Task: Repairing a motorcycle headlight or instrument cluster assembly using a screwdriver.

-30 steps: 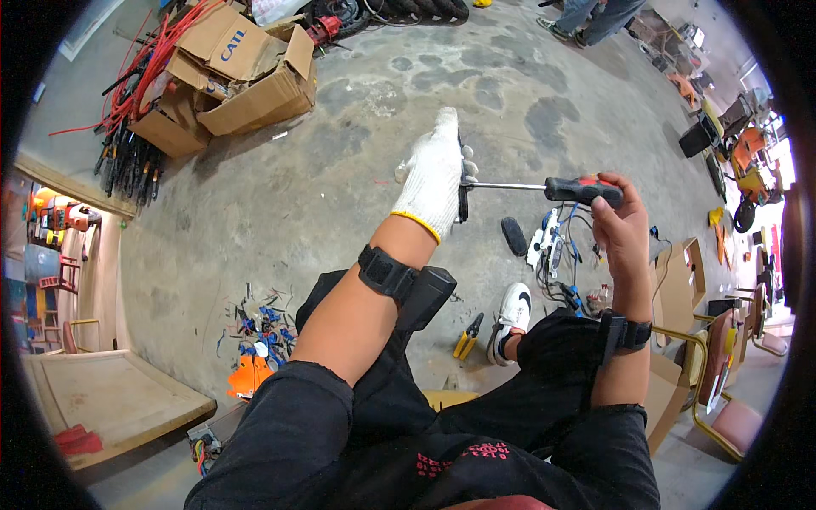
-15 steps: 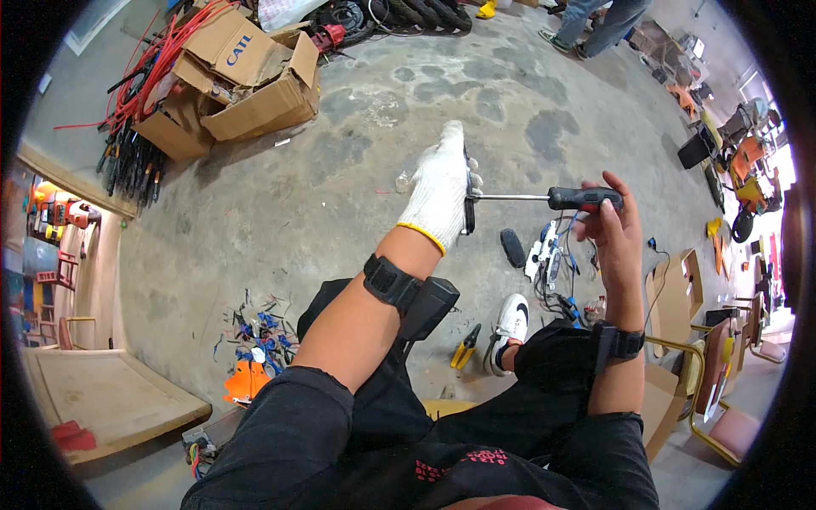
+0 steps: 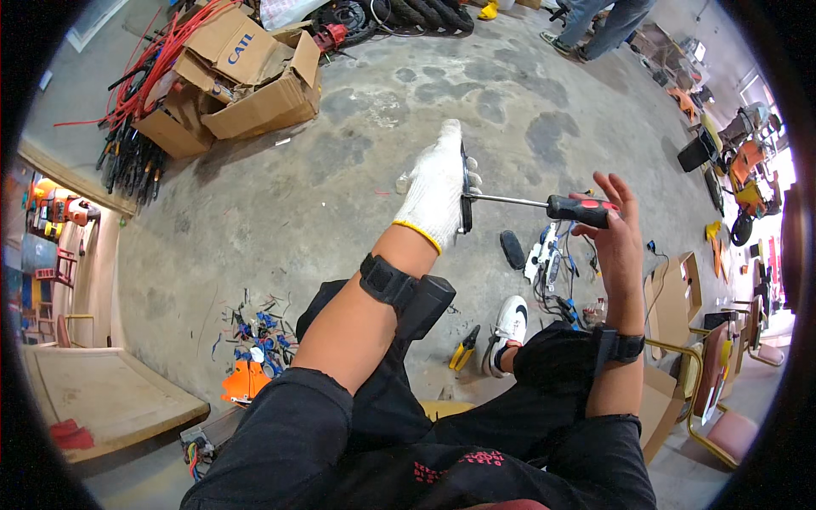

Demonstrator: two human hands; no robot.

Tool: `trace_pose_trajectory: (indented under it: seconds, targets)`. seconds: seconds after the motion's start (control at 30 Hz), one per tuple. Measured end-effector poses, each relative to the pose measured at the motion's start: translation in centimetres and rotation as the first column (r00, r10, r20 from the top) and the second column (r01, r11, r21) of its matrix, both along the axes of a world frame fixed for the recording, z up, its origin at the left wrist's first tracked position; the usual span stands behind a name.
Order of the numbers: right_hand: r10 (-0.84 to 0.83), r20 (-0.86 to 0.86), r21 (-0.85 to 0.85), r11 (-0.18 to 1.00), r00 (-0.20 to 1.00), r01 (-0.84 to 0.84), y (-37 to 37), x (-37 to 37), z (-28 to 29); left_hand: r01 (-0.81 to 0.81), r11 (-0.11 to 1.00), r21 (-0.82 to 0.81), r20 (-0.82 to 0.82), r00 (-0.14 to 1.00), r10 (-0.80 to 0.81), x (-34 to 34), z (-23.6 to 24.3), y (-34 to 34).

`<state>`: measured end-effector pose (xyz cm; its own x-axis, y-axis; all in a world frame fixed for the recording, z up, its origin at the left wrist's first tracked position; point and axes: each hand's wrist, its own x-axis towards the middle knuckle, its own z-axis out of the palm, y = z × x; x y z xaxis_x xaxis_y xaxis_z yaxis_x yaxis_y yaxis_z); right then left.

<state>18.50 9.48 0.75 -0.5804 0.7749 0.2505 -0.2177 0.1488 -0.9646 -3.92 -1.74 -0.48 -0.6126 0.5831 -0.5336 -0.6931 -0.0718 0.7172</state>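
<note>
My left hand (image 3: 430,191), in a white knitted glove, grips a narrow black piece (image 3: 465,218) held upright. A screwdriver (image 3: 568,207) lies horizontally with its shaft tip against that piece. My bare right hand (image 3: 615,242) holds the black-and-red handle between thumb and fingers, some fingertips lifted above it. Beyond my hands on the concrete lie a black oval pad (image 3: 512,251) and white parts (image 3: 541,257) with tangled cables. Yellow-handled pliers (image 3: 463,348) rest beside my white shoe (image 3: 510,323).
Cardboard boxes (image 3: 246,85) with cables and tyres (image 3: 433,17) are at upper left. Another person's legs (image 3: 578,34) stand upper right. A wooden board (image 3: 115,382), cut scraps (image 3: 259,340) and an orange piece (image 3: 246,382) are lower left; chairs (image 3: 727,425) and cardboard (image 3: 680,289) are right.
The screwdriver handle has dropped slightly and rotated, showing red on top. My right fingers shifted from wrapping it to a looser hold with fingertips raised. My left hand moved slightly down.
</note>
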Motion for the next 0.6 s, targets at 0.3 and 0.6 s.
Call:
trace_pose_trajectory:
  seconds: [0.3, 0.6]
  targets:
    - [-0.088, 0.620, -0.084, 0.980, 0.780, 0.178, 1.5, 0.3, 0.3, 0.053, 0.995, -0.087, -0.095, 0.994, -0.061, 0.6, 0.4, -0.1]
    - [0.051, -0.006, -0.009, 0.999, 0.999, -0.051, 0.3, 0.4, 0.4, 0.035, 0.999, -0.024, 0.015, 0.999, -0.035, 0.0, 0.0, -0.1]
